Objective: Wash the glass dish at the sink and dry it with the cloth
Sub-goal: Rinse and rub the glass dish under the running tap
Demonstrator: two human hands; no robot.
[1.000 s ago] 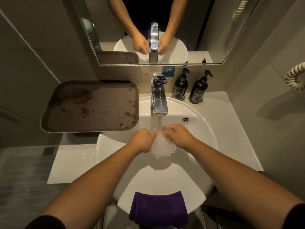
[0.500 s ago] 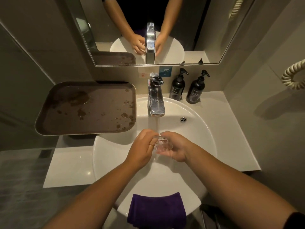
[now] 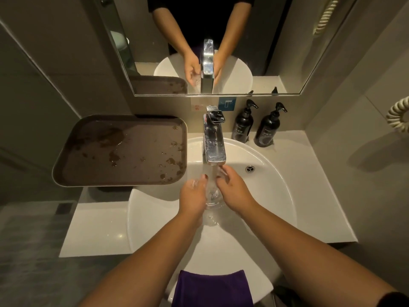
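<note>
A small clear glass dish (image 3: 212,193) is held on edge between my two palms over the white sink (image 3: 274,180). Water runs from the chrome faucet (image 3: 214,140) straight onto it. My left hand (image 3: 193,198) presses the dish's left side, fingers pointing away from me. My right hand (image 3: 232,189) presses its right side. Most of the dish is hidden between the hands and blurred by the water. A purple cloth (image 3: 212,289) hangs over the sink's near rim.
A wet brown tray (image 3: 121,151) sits on the counter left of the faucet. Two black pump bottles (image 3: 243,124) (image 3: 269,127) stand behind the sink on the right. A mirror (image 3: 243,41) is above, and a coiled cord (image 3: 398,118) hangs at far right.
The dish has turned from lying flat in my fingers to standing on edge between my palms, and both hands have moved up closer under the faucet stream.
</note>
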